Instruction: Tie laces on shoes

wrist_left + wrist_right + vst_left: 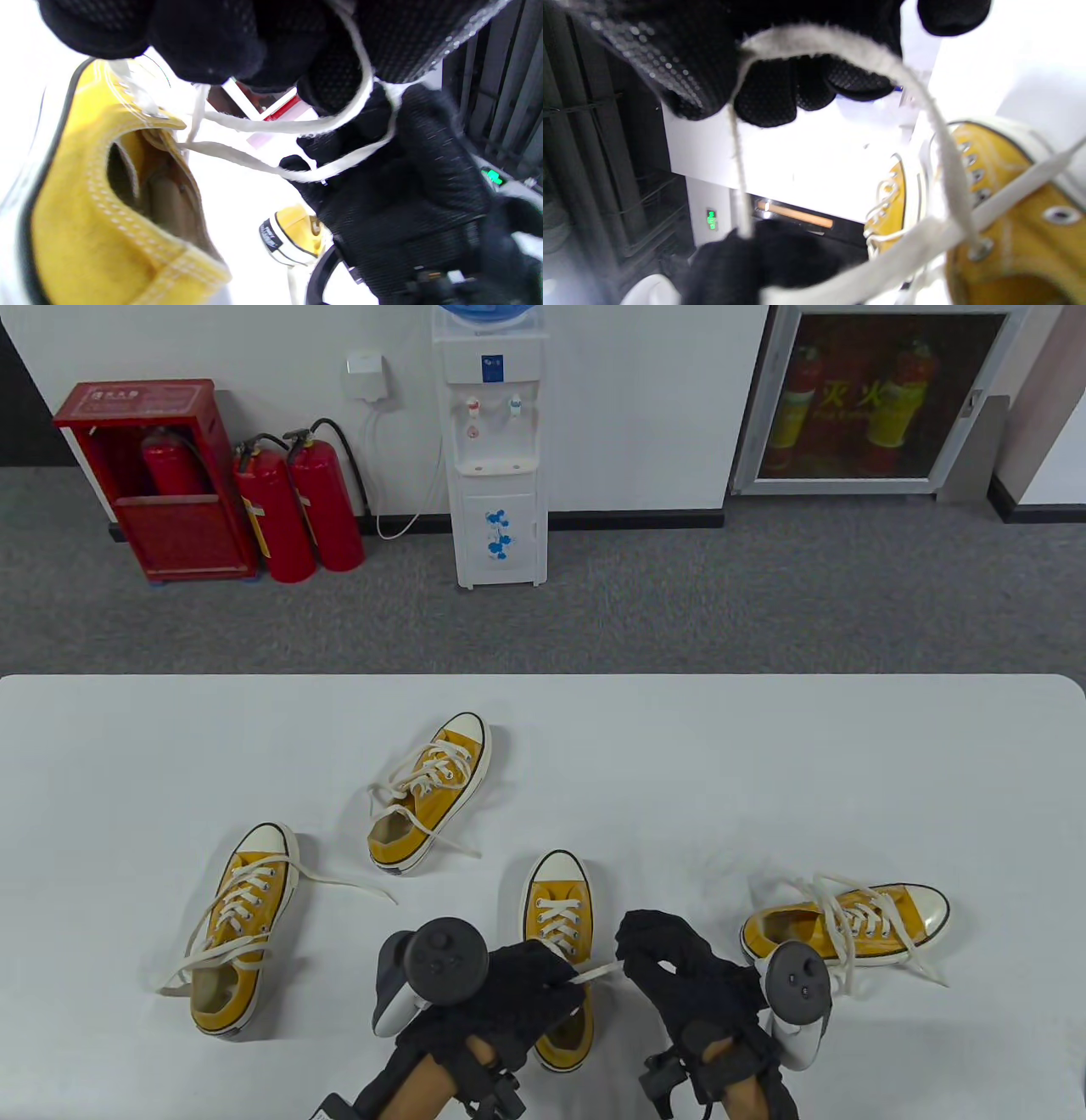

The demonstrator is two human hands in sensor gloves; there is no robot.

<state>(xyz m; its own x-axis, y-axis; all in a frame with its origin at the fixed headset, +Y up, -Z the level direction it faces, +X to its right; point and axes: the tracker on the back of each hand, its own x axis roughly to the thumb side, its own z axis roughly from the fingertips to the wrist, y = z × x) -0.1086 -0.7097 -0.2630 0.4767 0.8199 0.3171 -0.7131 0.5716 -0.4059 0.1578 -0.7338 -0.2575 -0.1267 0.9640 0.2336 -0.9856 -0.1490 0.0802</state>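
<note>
Two hands, left hand (517,984) and right hand (679,967), each grip lace (598,971) ends of the near-edge shoe (557,916); next, crossing them into a knot.

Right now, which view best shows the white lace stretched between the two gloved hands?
The left wrist view: the white flat lace runs clearly from the shoe to the hands. The table view shows only a short span; the right wrist view shows it blurred and close.

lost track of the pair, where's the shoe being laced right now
In the table view, the shoe sits at the near edge, centre, between the left hand and right hand, which hold its lace.
</note>
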